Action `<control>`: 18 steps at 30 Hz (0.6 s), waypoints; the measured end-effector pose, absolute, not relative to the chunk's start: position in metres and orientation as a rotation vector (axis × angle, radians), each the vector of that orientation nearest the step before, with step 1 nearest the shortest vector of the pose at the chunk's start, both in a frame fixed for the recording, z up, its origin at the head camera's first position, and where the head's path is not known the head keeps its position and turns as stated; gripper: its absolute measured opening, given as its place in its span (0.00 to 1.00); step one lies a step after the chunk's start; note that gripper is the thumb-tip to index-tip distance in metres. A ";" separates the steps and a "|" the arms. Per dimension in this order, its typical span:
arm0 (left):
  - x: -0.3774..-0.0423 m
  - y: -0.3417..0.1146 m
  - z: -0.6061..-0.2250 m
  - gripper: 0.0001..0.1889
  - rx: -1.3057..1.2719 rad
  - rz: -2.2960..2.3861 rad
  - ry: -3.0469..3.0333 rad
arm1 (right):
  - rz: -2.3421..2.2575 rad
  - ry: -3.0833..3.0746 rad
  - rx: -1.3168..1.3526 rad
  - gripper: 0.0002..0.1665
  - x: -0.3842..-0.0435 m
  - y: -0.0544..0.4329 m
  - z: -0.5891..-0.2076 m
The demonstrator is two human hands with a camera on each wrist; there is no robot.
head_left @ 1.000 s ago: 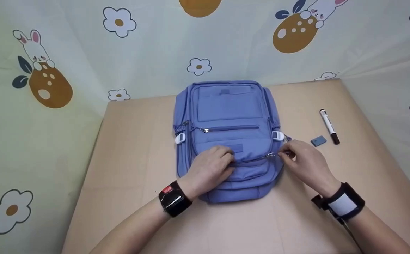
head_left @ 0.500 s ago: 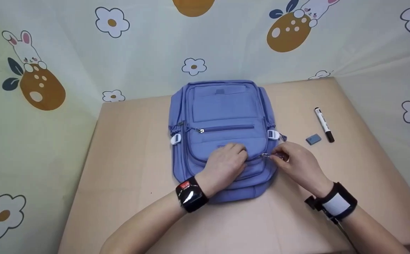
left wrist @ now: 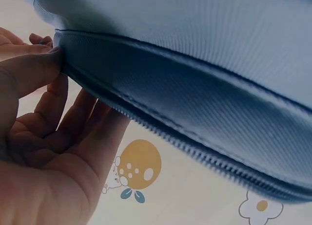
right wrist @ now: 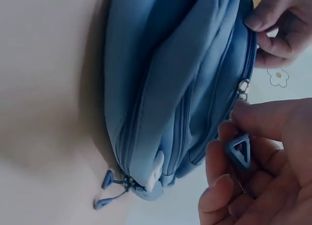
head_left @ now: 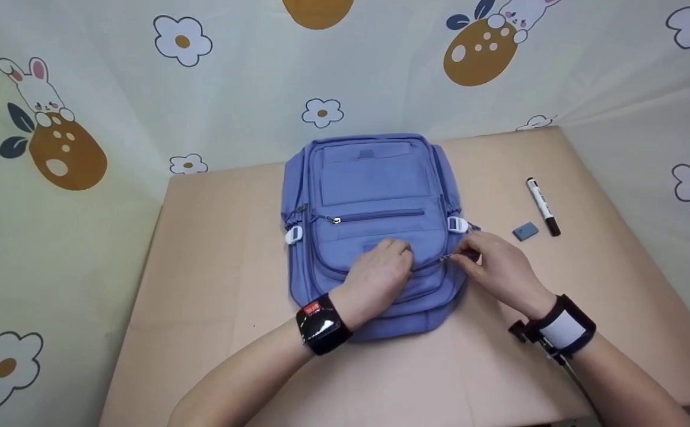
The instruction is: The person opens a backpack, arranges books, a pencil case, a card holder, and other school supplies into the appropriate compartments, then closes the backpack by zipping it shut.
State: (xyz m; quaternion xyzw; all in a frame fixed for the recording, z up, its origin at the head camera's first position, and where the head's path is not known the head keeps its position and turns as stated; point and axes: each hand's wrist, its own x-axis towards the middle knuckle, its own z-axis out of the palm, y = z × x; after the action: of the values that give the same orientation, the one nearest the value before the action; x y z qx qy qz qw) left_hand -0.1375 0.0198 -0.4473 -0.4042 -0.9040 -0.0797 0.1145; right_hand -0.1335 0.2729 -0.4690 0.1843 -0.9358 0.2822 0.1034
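A blue backpack (head_left: pixel 374 184) lies front side up, with a curved zipper (left wrist: pixel 180 140) across its lower front. Near the middle of that zipper my left hand (head_left: pixel 378 276) pinches the fabric edge between thumb and fingers, as the left wrist view shows. My right hand (head_left: pixel 502 270) is at the right end of the same zipper. Its thumb and fingers pinch the zipper pull by its cord, close to the metal slider (right wrist: pixel 243 87). The pull's triangular blue tip (right wrist: pixel 239 152) hangs inside the curled fingers.
To the right of the backpack lie a blue-grey eraser (head_left: pixel 525 231) and a black-and-white marker (head_left: pixel 543 206) on the tan table (head_left: pixel 214 249). A patterned curtain (head_left: pixel 250 77) stands behind the table. More zipper pulls (right wrist: pixel 106 188) dangle at the bag's side.
My left hand has slid to the right along the zipper edge, closer to the right hand. The right hand keeps its grip at the slider. The head view has shifted slightly.
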 end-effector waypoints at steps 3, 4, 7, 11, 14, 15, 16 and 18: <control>-0.138 0.020 -0.447 0.05 -1.184 -0.251 -2.663 | 0.805 -2.778 0.522 0.05 -0.144 0.279 -0.468; -0.138 0.020 -0.446 0.05 -1.187 -0.250 -2.668 | 0.798 -2.785 0.510 0.05 -0.148 0.281 -0.469; -0.139 0.020 -0.446 0.04 -1.194 -0.250 -2.685 | 0.786 -2.808 0.480 0.04 -0.164 0.284 -0.470; -0.139 0.019 -0.446 0.05 -1.204 -0.235 -2.681 | 0.760 -2.825 0.437 0.03 -0.187 0.284 -0.471; -0.139 0.018 -0.447 0.08 -1.205 -0.227 -2.675 | 0.736 -2.830 0.392 0.03 -0.206 0.281 -0.471; -0.138 0.018 -0.447 0.08 -1.204 -0.229 -2.678 | 0.729 -2.831 0.373 0.03 -0.212 0.280 -0.471; -0.138 0.018 -0.447 0.08 -1.204 -0.231 -2.682 | 0.725 -2.830 0.358 0.03 -0.217 0.279 -0.472; -0.138 0.019 -0.447 0.09 -1.206 -0.237 -2.693 | 0.728 -2.835 0.333 0.03 -0.227 0.278 -0.473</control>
State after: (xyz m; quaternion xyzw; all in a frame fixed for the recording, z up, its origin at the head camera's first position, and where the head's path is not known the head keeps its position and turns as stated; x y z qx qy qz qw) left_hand -0.1379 0.0187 -0.4469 -0.4058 -0.9060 -0.0796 0.0905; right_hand -0.2267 0.2780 -0.4728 0.1125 -0.9577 0.2459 0.0979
